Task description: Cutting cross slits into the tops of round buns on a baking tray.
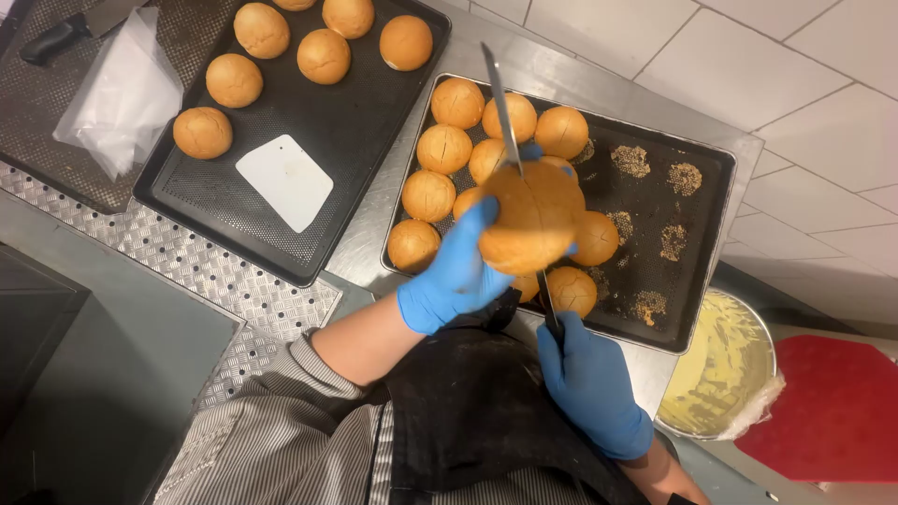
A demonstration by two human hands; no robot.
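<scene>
Left hand (456,276) fingers wrap closed around a bread bun (529,217). Right hand (589,379) fingers clench a knife (505,117) handle, blade above the bun, tray (697,271) beyond.

Knife handle (552,323) hidden (inside gloved fist (589,383))

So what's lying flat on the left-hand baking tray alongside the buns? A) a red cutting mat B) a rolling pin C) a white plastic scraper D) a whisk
C: a flat white scraper lies on the dark left tray below its loose buns, nothing else there.
</scene>
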